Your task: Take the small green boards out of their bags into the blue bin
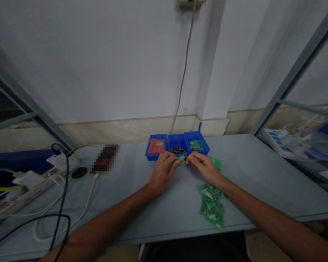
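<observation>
A small clear-green plastic bag is pinched between the thumb and fingers of my left hand, just in front of the blue bins. My right hand is closed at the bag's right edge; what its fingertips grip is hidden. Right behind the hands stand three blue bins. The left bin holds red plastic bags, the middle bin small black-and-silver parts, and the right bin green bags. More filled green bags lie below my right forearm.
On the left of the grey table lie a phone on a white cable, a round black disc and a power strip with tangled cords. Another power strip sits at the far right. Metal frame posts flank the table, and a wall closes the back.
</observation>
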The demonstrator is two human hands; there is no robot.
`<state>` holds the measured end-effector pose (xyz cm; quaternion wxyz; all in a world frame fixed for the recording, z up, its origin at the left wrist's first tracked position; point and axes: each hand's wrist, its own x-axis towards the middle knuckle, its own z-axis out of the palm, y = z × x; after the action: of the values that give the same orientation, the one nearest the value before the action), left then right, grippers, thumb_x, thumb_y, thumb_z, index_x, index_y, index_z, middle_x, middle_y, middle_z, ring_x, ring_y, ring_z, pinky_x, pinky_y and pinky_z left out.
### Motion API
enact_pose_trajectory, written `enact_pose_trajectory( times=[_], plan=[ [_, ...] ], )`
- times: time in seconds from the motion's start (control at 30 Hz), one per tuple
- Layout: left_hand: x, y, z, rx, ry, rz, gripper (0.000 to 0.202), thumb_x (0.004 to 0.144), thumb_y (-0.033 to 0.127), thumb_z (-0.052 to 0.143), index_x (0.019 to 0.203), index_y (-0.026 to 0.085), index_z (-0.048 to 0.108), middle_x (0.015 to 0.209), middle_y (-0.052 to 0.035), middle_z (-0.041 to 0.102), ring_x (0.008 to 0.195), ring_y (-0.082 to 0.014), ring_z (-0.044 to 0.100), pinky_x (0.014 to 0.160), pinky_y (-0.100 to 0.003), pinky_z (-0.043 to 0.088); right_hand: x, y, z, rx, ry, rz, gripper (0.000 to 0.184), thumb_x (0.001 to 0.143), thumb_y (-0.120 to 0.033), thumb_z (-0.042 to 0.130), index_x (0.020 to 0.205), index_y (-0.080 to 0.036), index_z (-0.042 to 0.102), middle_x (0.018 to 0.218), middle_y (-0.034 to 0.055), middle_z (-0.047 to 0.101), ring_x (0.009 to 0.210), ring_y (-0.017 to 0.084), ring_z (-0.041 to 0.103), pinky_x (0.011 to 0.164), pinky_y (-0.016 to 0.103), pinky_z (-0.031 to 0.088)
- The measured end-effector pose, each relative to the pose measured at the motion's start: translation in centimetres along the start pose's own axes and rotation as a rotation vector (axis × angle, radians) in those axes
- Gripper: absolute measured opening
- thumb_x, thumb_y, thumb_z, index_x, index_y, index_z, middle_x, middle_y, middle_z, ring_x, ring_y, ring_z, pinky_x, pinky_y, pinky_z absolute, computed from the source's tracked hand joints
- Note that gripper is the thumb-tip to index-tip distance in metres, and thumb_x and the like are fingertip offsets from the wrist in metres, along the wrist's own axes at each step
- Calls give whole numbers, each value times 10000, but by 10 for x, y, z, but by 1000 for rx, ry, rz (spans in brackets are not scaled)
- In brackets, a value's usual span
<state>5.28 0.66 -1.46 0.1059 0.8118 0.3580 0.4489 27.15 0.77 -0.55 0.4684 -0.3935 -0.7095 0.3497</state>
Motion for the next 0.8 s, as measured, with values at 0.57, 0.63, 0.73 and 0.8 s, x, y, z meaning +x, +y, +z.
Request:
enact_pose_trajectory(
  times=[0.57,0.63,0.73,0.8],
  plan=[
    [-2,1,4,-229,-17,-178,388,1065,271,568,1433,213,463,971,-28,668,858,-190,626,849,-333,506,1,6,-9,62,-47,-23,214,943,-300,704,1131,-241,787,1064,59,762,1009,258,658,924,395,482],
    [-3,2,4,-209,-29,-155,299,1092,249,491,1388,217,510,1042,-55,683,932,-201,650,897,-352,515,1,6,-8,91,-42,-14,217,921,-297,728,1122,-237,784,1071,57,764,1004,256,667,917,388,487],
    [-4,1,4,-147,-38,-88,284,1093,172,421,1328,229,570,1208,-90,681,1109,-225,643,997,-392,507,1,5,-5,86,21,-2,223,888,-343,797,1084,-238,779,1011,42,749,915,232,655,832,351,491],
    [-4,-1,4,-122,-44,-51,330,1056,109,453,1333,240,577,1226,-86,674,1132,-228,633,1006,-397,513,2,4,-5,92,61,2,220,884,-380,816,1046,-237,772,946,29,728,855,215,638,778,330,484]
  ],
)
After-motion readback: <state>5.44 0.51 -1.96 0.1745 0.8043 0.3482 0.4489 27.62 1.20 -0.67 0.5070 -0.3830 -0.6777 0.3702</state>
